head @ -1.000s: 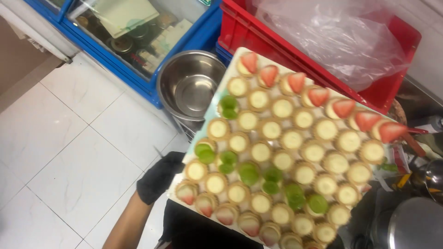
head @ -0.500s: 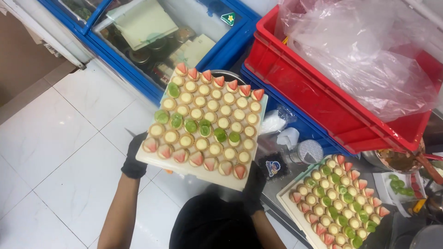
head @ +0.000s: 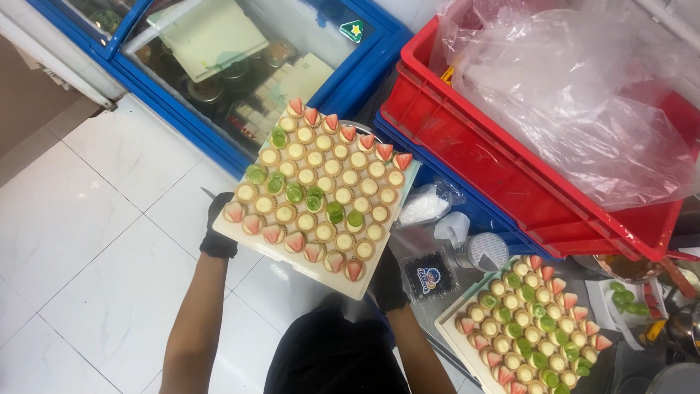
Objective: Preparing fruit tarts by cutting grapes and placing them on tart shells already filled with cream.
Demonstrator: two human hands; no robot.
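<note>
I hold a pale rectangular tray (head: 251, 243) in front of me with both hands. It carries rows of small round tarts (head: 321, 191), some topped with strawberry slices, some with green kiwi pieces. My left hand (head: 217, 228), in a black glove, grips the tray's near left corner. My right hand (head: 387, 281), also in a black glove, holds the near right edge from below and is partly hidden by the tray.
A second tray of similar tarts (head: 529, 328) lies at lower right on a counter. A red crate (head: 510, 175) with a clear plastic bag stands on a blue crate. A blue glass-top chest freezer (head: 240, 66) is ahead. White tiled floor (head: 87, 241) spreads on the left.
The tray has moved away from the camera and leftward, toward the freezer. The view has shifted, bringing the second tray of tarts into sight at lower right.
</note>
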